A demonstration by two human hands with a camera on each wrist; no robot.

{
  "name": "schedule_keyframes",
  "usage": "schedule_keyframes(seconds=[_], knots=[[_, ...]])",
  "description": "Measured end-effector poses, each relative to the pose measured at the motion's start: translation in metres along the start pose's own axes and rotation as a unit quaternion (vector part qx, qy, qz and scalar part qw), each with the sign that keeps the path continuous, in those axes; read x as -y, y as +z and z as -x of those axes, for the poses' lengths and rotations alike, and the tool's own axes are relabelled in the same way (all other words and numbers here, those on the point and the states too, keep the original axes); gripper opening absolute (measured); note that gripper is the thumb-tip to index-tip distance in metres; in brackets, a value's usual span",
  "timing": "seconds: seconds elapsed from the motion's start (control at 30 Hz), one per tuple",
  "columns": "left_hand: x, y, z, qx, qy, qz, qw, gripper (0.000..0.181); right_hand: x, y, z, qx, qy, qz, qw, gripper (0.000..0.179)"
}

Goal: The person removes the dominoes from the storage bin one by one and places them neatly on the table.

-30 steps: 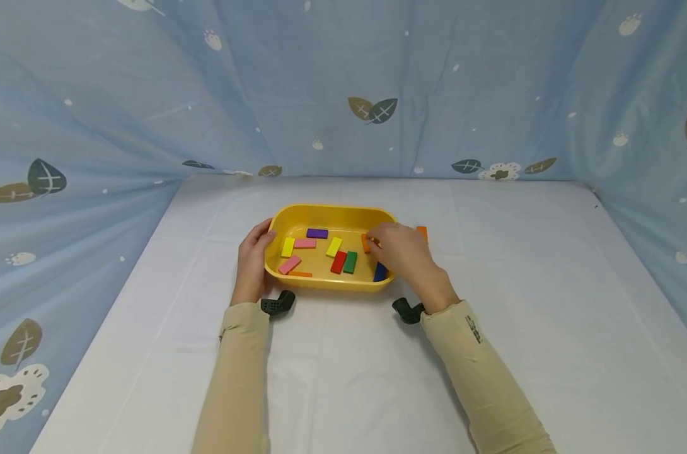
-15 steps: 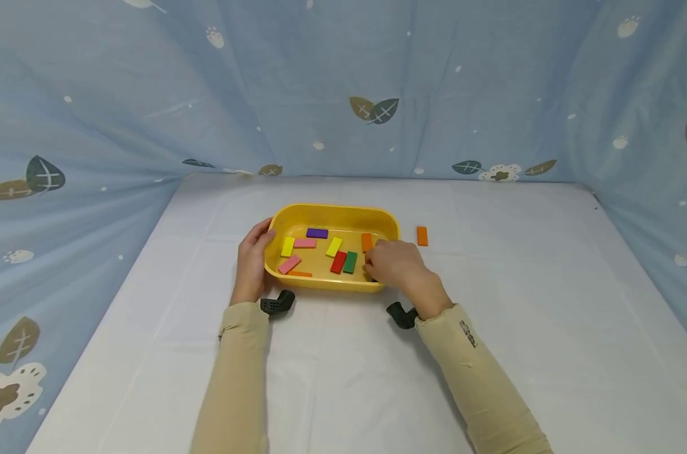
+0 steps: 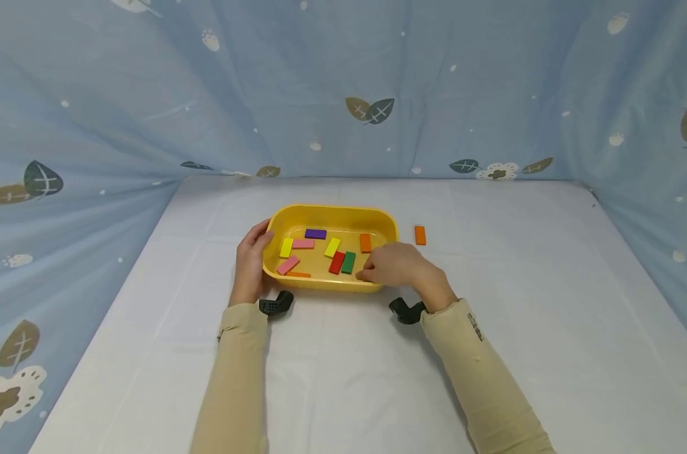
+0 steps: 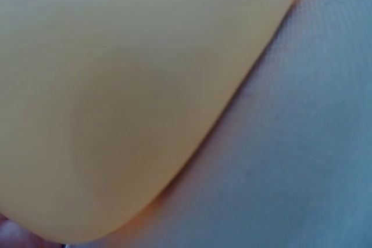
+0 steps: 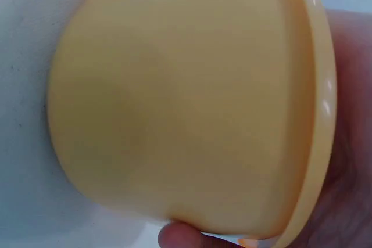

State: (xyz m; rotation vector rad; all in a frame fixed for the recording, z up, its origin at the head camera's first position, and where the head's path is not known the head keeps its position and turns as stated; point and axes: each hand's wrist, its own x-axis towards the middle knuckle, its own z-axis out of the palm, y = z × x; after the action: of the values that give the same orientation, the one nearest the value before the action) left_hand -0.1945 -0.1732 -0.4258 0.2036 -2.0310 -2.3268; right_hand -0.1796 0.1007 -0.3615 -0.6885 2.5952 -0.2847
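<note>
The fingers of the right hand (image 3: 399,265) are bending down over the near right corner of the yellow tub (image 3: 326,285). I cannot tell if they are holding something, because the hand is hiding what is under it. The left hand (image 3: 251,258) is gripping the tub's left end, maybe so it is not sliding. Near the right fingers, a green block (image 3: 348,263) and a red block (image 3: 336,263) are lying side by side. An orange block (image 3: 365,243) is lying by the right end, a yellow block (image 3: 332,248) in the middle, and a purple block (image 3: 316,234) toward the far edge. A pink block (image 3: 303,244) is lying farther left. An orange strip (image 3: 299,275) is peeking out by the near edge; its shape is hard to make out. A loose orange block (image 3: 420,236) is lying on the desk (image 3: 332,366), past the tub's right edge. The tub is sitting nearer the desk's far edge. Both wrist views are mostly showing blurry tub wall.
</note>
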Motion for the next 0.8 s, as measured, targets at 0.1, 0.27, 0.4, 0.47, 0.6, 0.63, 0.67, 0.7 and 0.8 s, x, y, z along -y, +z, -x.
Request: schedule_keyframes(seconds=[0.1,0.27,0.4,0.47,0.6,0.63,0.67,0.7,0.8], knots=[[0.001,-0.001,0.0,0.004,-0.002,0.005,1.0,0.042,-0.005,-0.002,0.001,0.012,-0.029,-0.043,0.9986,0.031],[0.0,0.0,0.001,0.0,0.0,0.007,1.0,0.041,-0.018,-0.005,0.003,0.033,-0.071,-0.135,0.9878,0.014],[-0.002,0.001,0.001,-0.01,0.002,-0.015,0.9998,0.039,-0.025,-0.006,0.005,0.047,-0.101,-0.197,0.9741,0.013],[-0.002,0.001,0.002,-0.013,0.003,-0.028,0.9995,0.039,-0.027,-0.007,0.006,0.054,-0.113,-0.216,0.9684,0.013],[-0.003,0.002,0.002,-0.013,-0.001,-0.027,0.9995,0.037,-0.03,-0.009,0.008,0.058,-0.132,-0.233,0.9618,0.017],[-0.003,0.002,0.002,-0.013,0.0,-0.025,0.9996,0.037,-0.03,-0.01,0.008,0.054,-0.133,-0.233,0.9619,0.02],[-0.004,0.002,0.002,-0.013,0.001,-0.024,0.9996,0.038,-0.031,-0.011,0.008,0.049,-0.132,-0.23,0.9629,0.022],[-0.004,0.002,0.002,-0.013,0.002,-0.023,0.9996,0.038,-0.032,-0.011,0.008,0.039,-0.13,-0.225,0.9648,0.025],[-0.005,0.003,0.002,-0.014,0.006,-0.029,0.9995,0.038,-0.035,-0.014,0.007,0.002,-0.1,-0.208,0.9729,0.028]])
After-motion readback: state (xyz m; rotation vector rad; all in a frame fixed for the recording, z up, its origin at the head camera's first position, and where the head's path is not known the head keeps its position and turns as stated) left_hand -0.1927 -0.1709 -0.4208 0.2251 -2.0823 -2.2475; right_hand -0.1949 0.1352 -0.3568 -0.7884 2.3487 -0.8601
